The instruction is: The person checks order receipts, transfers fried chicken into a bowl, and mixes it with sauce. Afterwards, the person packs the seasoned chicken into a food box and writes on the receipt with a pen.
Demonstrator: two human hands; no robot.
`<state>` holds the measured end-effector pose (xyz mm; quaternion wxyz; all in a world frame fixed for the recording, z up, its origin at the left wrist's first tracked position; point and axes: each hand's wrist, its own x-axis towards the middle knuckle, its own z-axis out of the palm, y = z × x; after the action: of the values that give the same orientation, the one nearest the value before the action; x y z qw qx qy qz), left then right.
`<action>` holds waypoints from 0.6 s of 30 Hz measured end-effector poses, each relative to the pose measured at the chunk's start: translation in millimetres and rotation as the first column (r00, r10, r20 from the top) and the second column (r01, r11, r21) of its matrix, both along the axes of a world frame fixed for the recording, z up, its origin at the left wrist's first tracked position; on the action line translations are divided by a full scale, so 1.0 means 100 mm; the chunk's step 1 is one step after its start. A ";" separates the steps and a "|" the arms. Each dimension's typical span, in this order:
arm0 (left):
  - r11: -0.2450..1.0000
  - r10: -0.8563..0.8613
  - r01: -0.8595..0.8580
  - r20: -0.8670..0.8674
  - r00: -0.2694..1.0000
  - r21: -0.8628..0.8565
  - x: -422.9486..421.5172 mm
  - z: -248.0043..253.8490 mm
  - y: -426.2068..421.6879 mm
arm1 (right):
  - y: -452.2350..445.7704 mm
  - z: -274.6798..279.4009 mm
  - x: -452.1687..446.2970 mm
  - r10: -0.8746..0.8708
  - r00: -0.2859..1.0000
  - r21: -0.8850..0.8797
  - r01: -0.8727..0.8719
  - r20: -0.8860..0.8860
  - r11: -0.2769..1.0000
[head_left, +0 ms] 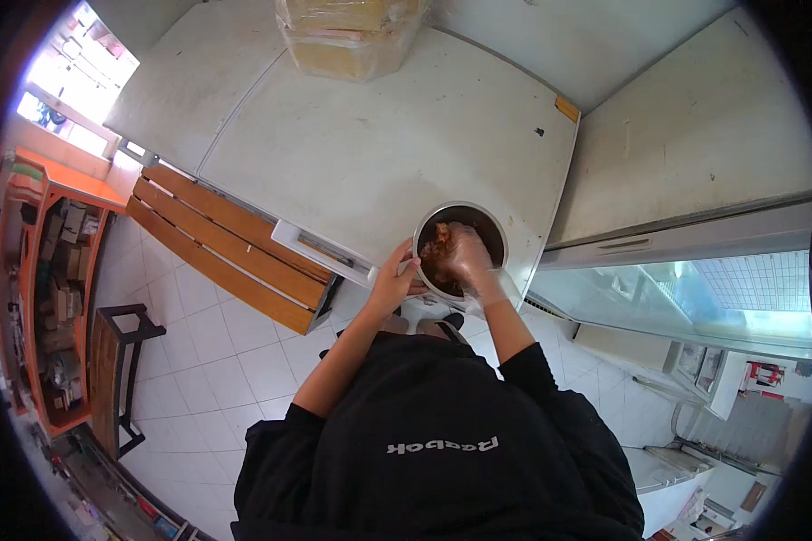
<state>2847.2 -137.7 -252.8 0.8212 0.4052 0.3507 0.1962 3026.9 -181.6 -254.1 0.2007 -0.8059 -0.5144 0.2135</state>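
A round metal pot (499, 227) stands near the front edge of the white countertop (352, 162). Inside it lie reddish-brown, saucy food pieces (438, 257), possibly meat; their exact kind is unclear. My left hand (397, 279) grips the pot's left side, thumb near the rim and fingers against the outer wall. A clear plastic glove (503, 288) covers my right hand (467, 257), which reaches into the pot. Its fingers are curled into the food, close to a lighter orange-brown piece at the left; the fingertips are partly hidden.
A plastic-wrapped stack of yellowish containers (347, 41) sits at the counter's far side. To the right is a glass-lidded chest unit (677, 288). A slatted wooden bench (235, 248) and an orange shelf (68, 189) with goods stand at the left on the tiled floor.
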 end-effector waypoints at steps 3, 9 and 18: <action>1.000 0.010 -0.010 0.011 1.000 -0.027 0.03 -0.04 -0.03 | -0.07 0.07 0.22 -0.034 0.997 0.014 0.035 -0.071 0.999; 0.998 0.012 -0.014 -0.042 0.999 -0.065 0.07 0.05 -0.03 | -0.31 0.46 0.29 0.119 0.762 0.270 0.076 -0.637 0.960; 1.000 0.006 -0.006 -0.007 1.000 -0.015 0.08 0.13 -0.06 | 0.00 0.13 -0.22 -0.050 0.968 -0.109 0.078 0.245 0.991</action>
<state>2855.4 -143.7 -239.9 0.8223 0.3987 0.3563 0.1947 3005.0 -182.0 -241.4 0.0955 -0.8525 -0.4952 0.1372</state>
